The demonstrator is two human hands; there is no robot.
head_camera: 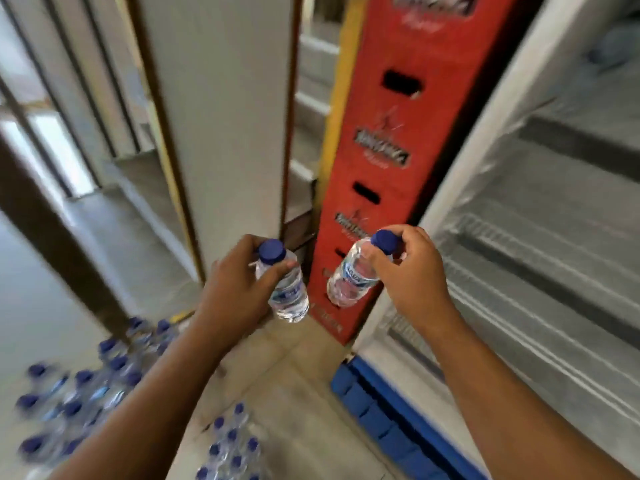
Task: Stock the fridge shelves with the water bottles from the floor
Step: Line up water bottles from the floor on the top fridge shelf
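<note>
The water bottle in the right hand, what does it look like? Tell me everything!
The water bottle is small, clear plastic, with a dark blue cap and a white-and-blue label. The right hand pinches it at the cap, so it hangs tilted, base down and leftward, in front of the red crates, beside the open fridge.

Blue-capped and clear, the left bottle and right bottle I hold wear blue-and-white labels. Red crates carry white lettering. The white fridge has a blue base; the floor bottles are blue-capped too.
</note>
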